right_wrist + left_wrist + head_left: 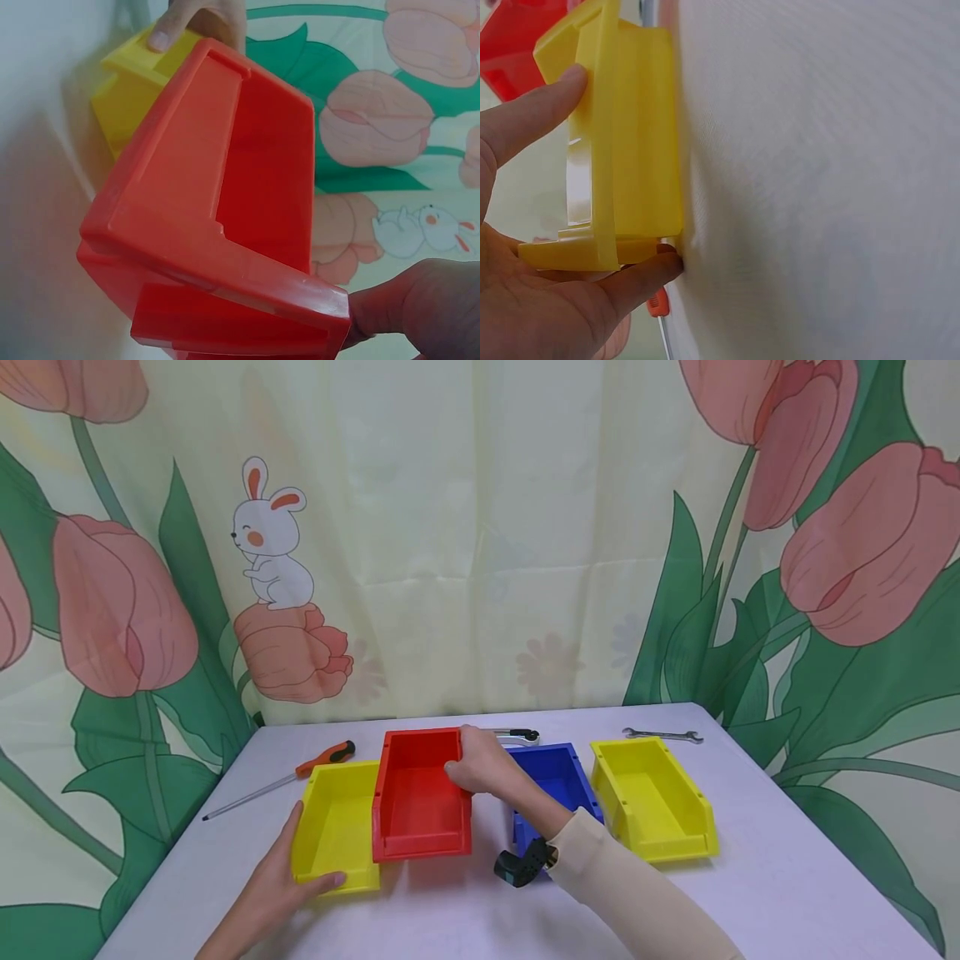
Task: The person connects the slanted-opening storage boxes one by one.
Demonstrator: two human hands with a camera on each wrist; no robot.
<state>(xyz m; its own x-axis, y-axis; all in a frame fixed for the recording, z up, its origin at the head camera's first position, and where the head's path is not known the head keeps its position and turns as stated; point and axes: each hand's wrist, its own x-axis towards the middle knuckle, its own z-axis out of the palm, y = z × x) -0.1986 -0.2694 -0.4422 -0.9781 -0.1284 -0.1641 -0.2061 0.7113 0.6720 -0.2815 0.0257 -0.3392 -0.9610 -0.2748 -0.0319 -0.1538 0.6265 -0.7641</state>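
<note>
1. Red bin [420,806]: raised above the worktop [427,922], long axis running away from the person; the right hand [486,764] pinches its right wall.
2. Yellow bin [333,827]: just left of the red, roughly parallel; contact between them cannot be told.
3. Left hand [277,872]: nearer the yellow bin, gripping its near-left corner between thumb and fingers.

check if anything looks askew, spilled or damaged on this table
Nothing visible looks spilled or damaged. Only the red bin stands out: the right hand holds it raised off the table, whereas the blue bin rests on the surface.
</note>
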